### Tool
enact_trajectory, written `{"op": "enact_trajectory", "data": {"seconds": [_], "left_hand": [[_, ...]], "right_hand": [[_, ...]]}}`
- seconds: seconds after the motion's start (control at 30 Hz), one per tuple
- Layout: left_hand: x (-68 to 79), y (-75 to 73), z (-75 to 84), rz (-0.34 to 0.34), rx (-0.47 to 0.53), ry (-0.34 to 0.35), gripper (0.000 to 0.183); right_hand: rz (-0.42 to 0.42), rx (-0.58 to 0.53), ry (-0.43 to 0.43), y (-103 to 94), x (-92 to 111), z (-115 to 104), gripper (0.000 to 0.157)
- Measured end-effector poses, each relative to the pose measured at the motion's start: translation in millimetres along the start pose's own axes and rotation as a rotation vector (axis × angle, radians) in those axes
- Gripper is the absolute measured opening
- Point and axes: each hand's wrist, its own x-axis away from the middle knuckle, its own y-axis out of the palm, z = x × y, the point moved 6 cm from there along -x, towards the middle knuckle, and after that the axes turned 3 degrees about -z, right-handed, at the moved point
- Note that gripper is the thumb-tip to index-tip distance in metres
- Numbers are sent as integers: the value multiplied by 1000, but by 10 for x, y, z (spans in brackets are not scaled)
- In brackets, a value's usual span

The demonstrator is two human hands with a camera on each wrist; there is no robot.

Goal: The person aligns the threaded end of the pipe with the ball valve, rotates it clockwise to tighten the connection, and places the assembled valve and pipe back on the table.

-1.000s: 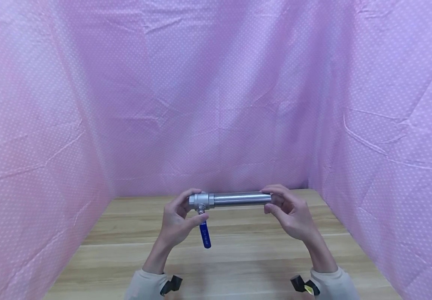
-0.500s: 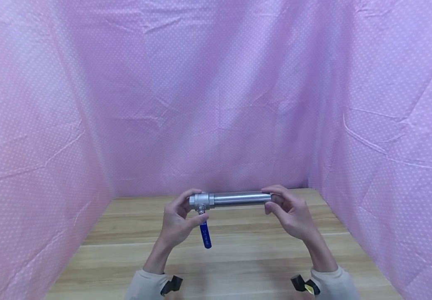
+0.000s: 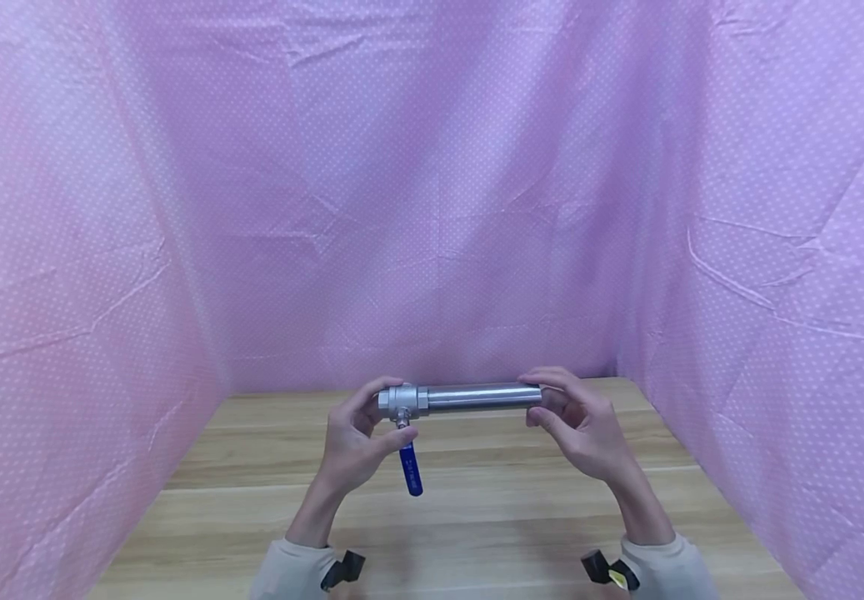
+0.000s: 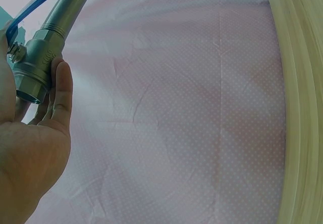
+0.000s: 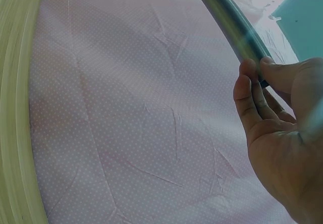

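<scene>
A silver metal ball valve point(image 3: 404, 402) with a blue lever handle point(image 3: 411, 472) is joined to a straight steel pipe point(image 3: 484, 397). Both are held up level, above the table in the head view. My left hand point(image 3: 351, 446) grips the valve body, thumb in front near the lever's base and fingers behind. At the other end of the pipe, my right hand point(image 3: 589, 429) pinches the tip between thumb and fingers. In the left wrist view the valve's open hexagonal end point(image 4: 30, 92) faces my palm. The right wrist view shows fingertips point(image 5: 247, 67) around the pipe's end.
A light wood-grain table point(image 3: 469, 517) spreads beneath both hands. Pink dotted cloth point(image 3: 432, 208) walls it in at the back and on both sides. Black camera mounts point(image 3: 345, 571) sit at the cuffs.
The fingers of my right hand shift slightly at the pipe's end. The valve, the pipe and my left hand stay practically where they were.
</scene>
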Motion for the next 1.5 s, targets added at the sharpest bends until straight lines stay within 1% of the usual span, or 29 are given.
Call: {"op": "enact_trajectory", "data": {"seconds": [0.1,0.3,0.43,0.57,0.73,0.83,0.97,1.03,1.1,1.23,1.33,1.5], "left_hand": [[-3,3,4,0,0,10,67],[-6,6,1,-4,9,9,67],[-2,6,3,-3,10,-4,67],[-1,4,14,0,7,1,67],[-4,2,27,0,4,8,67],[-6,3,32,-2,1,10,66],[2,-1,26,-1,2,-3,67],[3,-2,21,0,1,-5,66],[2,0,18,-3,0,3,66],[-1,4,16,-9,-2,19,66],[0,6,16,-10,0,16,66],[-6,7,17,-10,2,22,66]], "right_hand": [[-1,-2,-16,-1,3,1,55],[14,52,21,-7,2,-5,52],[17,81,40,-8,-4,-21,48],[12,102,60,-3,-3,-25,43],[10,85,81,-5,-2,-18,42],[3,28,50,0,-8,-22,48],[-15,-44,-39,17,-16,-35,54],[-19,-55,-69,20,-17,-39,55],[-19,-51,-76,20,-16,-40,55],[-10,-17,-25,16,-6,-26,53],[0,18,17,9,-1,-18,51],[9,49,25,4,-5,-22,47]]}}
